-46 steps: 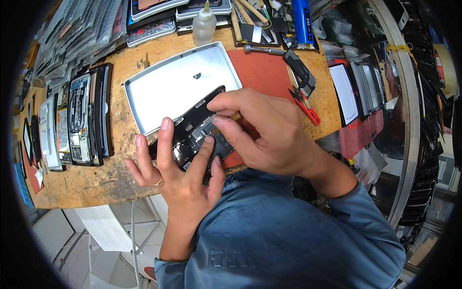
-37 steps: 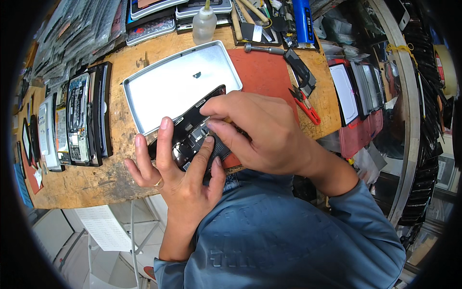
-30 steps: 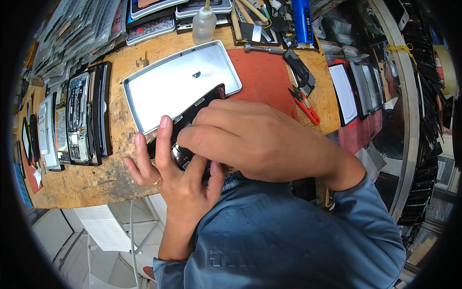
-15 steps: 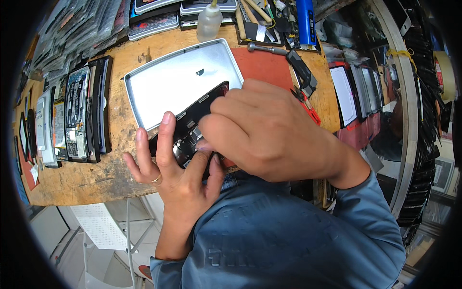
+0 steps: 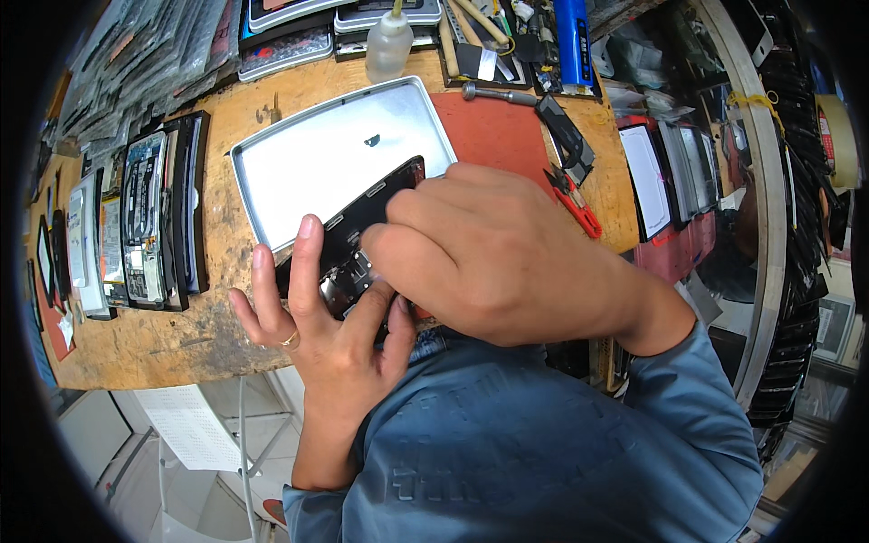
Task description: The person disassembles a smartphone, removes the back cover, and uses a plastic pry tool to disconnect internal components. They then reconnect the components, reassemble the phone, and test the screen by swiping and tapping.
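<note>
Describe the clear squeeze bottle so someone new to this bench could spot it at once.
Start at the shiny silver metal tray in the middle of the wooden workbench. Just beyond its far edge stands the small clear plastic squeeze bottle. It is the only upright, translucent thing there, with a narrow pointed nozzle, among flat trays and dark tools.

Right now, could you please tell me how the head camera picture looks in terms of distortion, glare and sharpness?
In the head view, strong fisheye bending curves the wooden bench edge, and a black rim darkens the corners; the metal tray shows soft, even sheen without harsh glare; the right hand hides most of the opened phone, held by the left hand; the middle is sharp, the edges smear.
</note>
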Tool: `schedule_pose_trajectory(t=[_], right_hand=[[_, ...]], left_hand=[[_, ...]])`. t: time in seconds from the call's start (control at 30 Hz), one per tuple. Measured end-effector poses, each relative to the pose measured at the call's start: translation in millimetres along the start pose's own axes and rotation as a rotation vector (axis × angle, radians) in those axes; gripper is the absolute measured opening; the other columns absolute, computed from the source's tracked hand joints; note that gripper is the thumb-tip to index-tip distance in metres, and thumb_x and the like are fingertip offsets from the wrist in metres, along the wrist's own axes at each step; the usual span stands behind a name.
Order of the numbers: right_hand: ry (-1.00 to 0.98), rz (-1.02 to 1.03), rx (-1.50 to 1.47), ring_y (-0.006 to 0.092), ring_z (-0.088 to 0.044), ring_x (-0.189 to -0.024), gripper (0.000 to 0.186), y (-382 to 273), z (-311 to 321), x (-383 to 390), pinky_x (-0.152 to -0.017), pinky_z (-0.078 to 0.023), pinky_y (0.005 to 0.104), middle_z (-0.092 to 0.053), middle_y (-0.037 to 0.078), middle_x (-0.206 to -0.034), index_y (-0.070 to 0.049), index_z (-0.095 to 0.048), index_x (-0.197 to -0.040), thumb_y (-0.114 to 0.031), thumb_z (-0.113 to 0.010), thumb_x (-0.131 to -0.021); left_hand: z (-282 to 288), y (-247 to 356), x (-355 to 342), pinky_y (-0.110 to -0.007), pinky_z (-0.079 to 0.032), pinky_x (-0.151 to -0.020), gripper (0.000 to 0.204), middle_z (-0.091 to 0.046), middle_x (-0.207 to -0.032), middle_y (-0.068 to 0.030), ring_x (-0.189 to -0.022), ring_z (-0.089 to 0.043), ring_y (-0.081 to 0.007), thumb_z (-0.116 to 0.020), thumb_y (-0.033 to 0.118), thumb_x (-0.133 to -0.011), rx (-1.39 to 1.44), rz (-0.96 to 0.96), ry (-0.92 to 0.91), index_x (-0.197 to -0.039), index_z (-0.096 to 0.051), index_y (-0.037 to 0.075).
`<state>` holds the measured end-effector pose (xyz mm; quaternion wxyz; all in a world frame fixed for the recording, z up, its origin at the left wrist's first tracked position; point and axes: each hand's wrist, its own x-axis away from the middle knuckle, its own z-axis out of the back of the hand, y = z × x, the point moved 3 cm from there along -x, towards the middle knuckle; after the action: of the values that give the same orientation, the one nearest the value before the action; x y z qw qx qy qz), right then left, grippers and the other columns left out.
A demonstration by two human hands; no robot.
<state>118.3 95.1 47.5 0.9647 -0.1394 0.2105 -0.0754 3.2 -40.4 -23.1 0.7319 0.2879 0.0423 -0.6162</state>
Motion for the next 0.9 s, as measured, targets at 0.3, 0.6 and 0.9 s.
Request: schedule_pose_trajectory(t=[0.3, 0.6, 0.9], right_hand=[[-0.048, -0.049, -0.069, 0.0274, -0.063, -0.075, 0.037, -1.8, 3.6, 3.8, -0.067, -0.051, 0.0398, -0.061, 0.011, -0.091, 0.004, -0.066, -0.118, -0.015, -0.069, -0.086], [-0.012, -0.096, -0.202, 0.027, -0.067, -0.08, 0.037, 1.1, 8.3, 9.1, -0.07, -0.054, 0.0384, -0.064, 0.012, -0.095, 0.004, -0.064, -0.125, -0.01, -0.068, -0.091], [0.42, -0.426, -0.559, 0.0155, -0.072, -0.096, 0.028, 51.2, 33.0, 6.9, -0.083, -0.059, 0.0279, -0.073, 0.013, -0.106, 0.006, -0.057, -0.134, -0.002, -0.057, -0.107]], left_hand=[[0.2, 0.0, -0.5, -0.06, 0.001, -0.126, 0.017, -0.046, -0.164, -0.0138, -0.155, -0.025, -0.0453, -0.072, 0.038, -0.086, -0.016, -0.01, 0.007, -0.095, -0.084, 0.029], [0.6, -0.6, 0.4, -0.059, 0.001, -0.126, 0.018, -0.046, -0.164, -0.014, -0.155, -0.026, -0.0445, -0.073, 0.038, -0.085, -0.03, -0.017, 0.005, -0.098, -0.085, 0.032], [-2.8, -3.1, 5.6, -0.055, -0.014, -0.126, 0.018, -0.055, -0.155, -0.017, -0.148, -0.033, -0.0398, -0.073, 0.03, -0.083, 0.017, -0.08, 0.133, -0.098, -0.083, 0.027]])
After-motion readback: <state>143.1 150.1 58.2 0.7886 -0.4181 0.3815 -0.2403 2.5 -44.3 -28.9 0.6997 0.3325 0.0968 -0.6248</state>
